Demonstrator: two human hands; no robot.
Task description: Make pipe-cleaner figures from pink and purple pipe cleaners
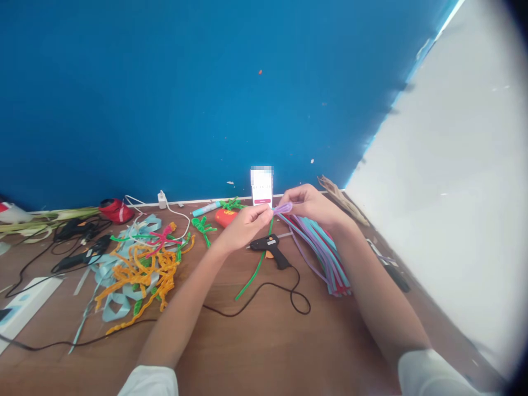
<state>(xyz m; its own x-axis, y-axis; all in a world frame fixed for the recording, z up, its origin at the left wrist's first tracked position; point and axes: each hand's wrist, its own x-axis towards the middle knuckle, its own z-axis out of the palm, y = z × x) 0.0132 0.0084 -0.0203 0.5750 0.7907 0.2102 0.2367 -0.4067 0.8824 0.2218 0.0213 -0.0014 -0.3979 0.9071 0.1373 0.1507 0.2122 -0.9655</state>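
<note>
A purple pipe cleaner (282,208), bent into a small loop, is held between my two hands above the table. My left hand (252,221) pinches one end of it between thumb and fingers. At the loop's other side, the curled fingers of my right hand (314,205) grip it. A long green pipe cleaner (254,273) runs down from my left fingertips, passing by the black glue gun (271,246). Under my right forearm lies a bundle of purple, blue and red pipe cleaners (324,256).
A lit phone (262,186) leans against the blue wall. Left lie tangled orange pipe cleaners (142,269), pale blue ribbon (113,308), another glue gun (84,256) and a white power strip (25,305). The glue gun's black cord (243,309) crosses the table (264,352).
</note>
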